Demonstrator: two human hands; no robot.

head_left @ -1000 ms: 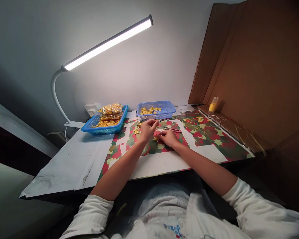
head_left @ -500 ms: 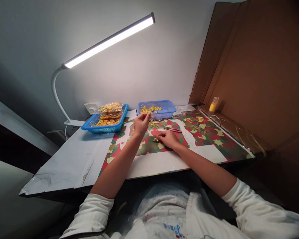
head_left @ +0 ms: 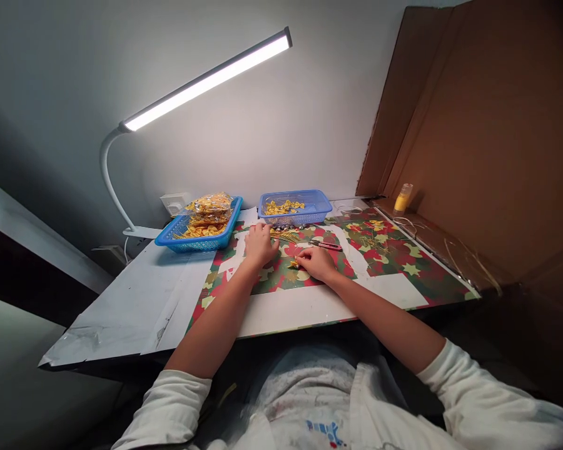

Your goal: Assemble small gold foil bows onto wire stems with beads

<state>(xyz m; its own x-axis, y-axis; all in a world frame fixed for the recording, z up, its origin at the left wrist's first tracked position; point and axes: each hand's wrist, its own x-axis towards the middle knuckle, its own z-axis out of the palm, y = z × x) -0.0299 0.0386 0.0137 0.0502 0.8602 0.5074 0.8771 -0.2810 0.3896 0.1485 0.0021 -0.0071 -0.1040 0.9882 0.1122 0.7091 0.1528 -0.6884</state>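
Presently, right hand: your right hand (head_left: 315, 262) is closed in a pinch on a small yellow bow (head_left: 293, 265), just above or on the patterned sheet (head_left: 274, 285) of the tabletop (head_left: 122, 306); I cannot tell if the bow touches it.
Left hand: your left hand (head_left: 261, 244) is low over the same sheet, its back to the camera, near the gold strips (head_left: 286, 236); I cannot tell if it grips something.
Work in progress: one bow seems to be in work at your right fingertips; whether it is finished, I cannot judge.
Right basket: this blue basket (head_left: 304, 218) already holds a small group of yellow bows (head_left: 284, 207), perhaps the done ones.
Left basket: the deeper-blue basket (head_left: 192, 245) has a larger heap of yellow pieces (head_left: 201, 231) and a clear bag (head_left: 213, 203) on top, so much seems left.
Beside the hands: a red-handled tool (head_left: 327, 246) lies just behind your right hand.
Hard to see: the left fingertips and what is under them are hidden; the shiny beads (head_left: 296, 227) are too small to count, and the bow is partly covered by your fingers.
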